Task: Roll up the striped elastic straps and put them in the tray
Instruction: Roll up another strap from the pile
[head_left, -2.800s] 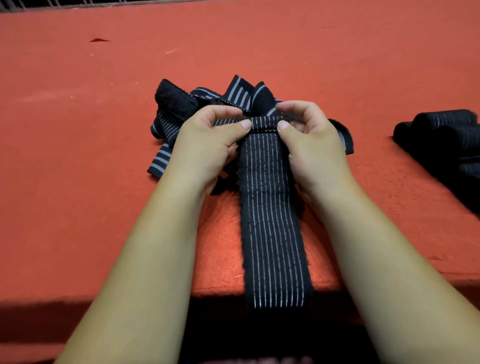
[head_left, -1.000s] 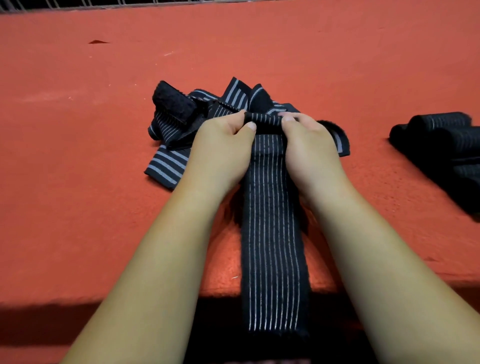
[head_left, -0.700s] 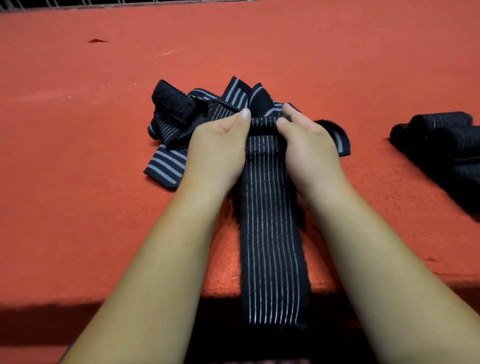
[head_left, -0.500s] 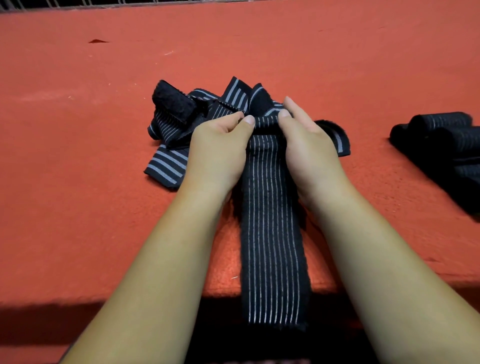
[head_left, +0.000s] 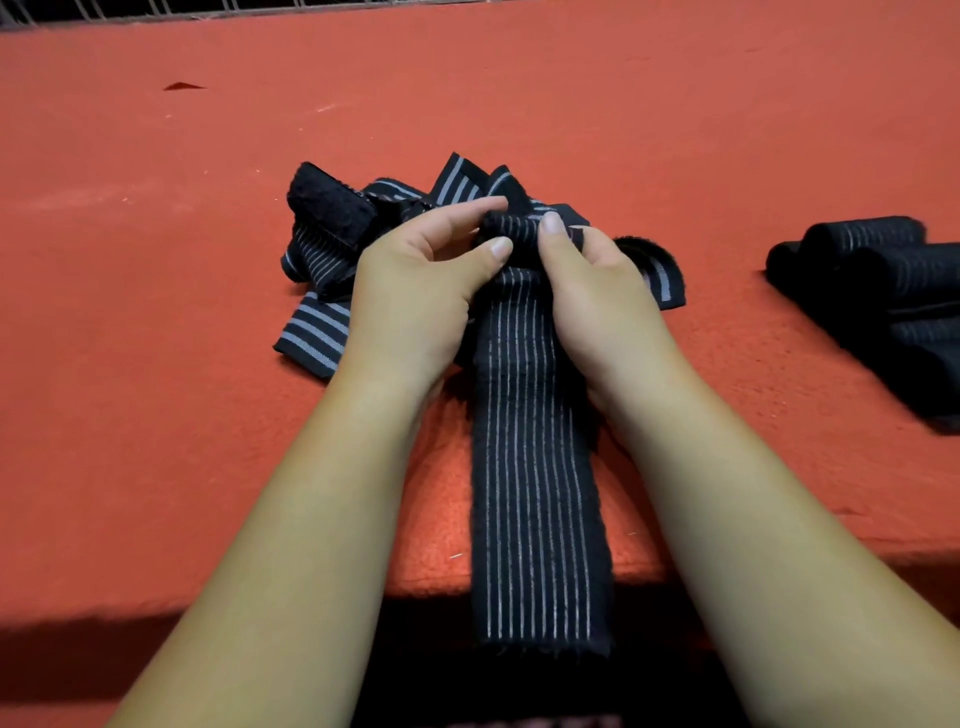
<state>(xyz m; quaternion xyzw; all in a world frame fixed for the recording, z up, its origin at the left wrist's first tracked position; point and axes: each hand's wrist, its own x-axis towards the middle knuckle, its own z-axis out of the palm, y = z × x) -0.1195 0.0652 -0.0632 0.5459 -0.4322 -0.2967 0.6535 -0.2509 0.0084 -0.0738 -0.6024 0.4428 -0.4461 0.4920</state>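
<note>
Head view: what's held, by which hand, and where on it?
Left hand and right hand both pinch the striped strap at its rolled far end.

Both hands pinch the striped strap's rolled end on the red table.

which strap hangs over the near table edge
The long strap pinched by the left hand and right hand; the other loose straps lie heaped behind the hands.

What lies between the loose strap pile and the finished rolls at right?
Head view: only bare red table covering separates the pile from the rolls.
</note>
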